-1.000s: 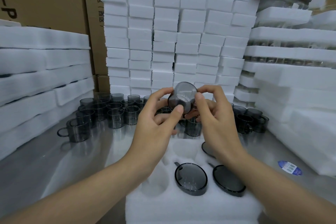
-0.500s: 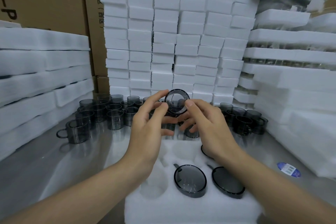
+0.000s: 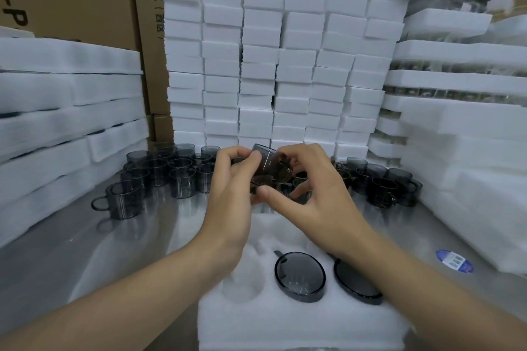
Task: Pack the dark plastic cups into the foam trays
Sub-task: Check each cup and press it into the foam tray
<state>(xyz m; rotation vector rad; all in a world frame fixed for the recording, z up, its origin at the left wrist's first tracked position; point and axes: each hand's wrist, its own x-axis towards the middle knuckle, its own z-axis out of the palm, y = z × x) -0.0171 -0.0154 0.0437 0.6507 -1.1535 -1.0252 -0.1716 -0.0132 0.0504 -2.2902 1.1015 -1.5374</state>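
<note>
Steel bench [image 3: 71,251]: smoky transl. cup [image 3: 269,163]

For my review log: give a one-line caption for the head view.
Left hand and right hand hold a dark plastic cup above a foam tray with two seated cups, loose cups behind.

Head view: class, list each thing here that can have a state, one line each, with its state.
Held cup: tilted, gripped by both hands.
Left hand: fingers curled round the held cup.
Right hand: fingers curled round the held cup.
Foam tray: partly filled; its near-left pocket is empty.
Packed cups: two visible, seated in tray pockets.
Loose cups: upright on the table, not yet packed.
</note>
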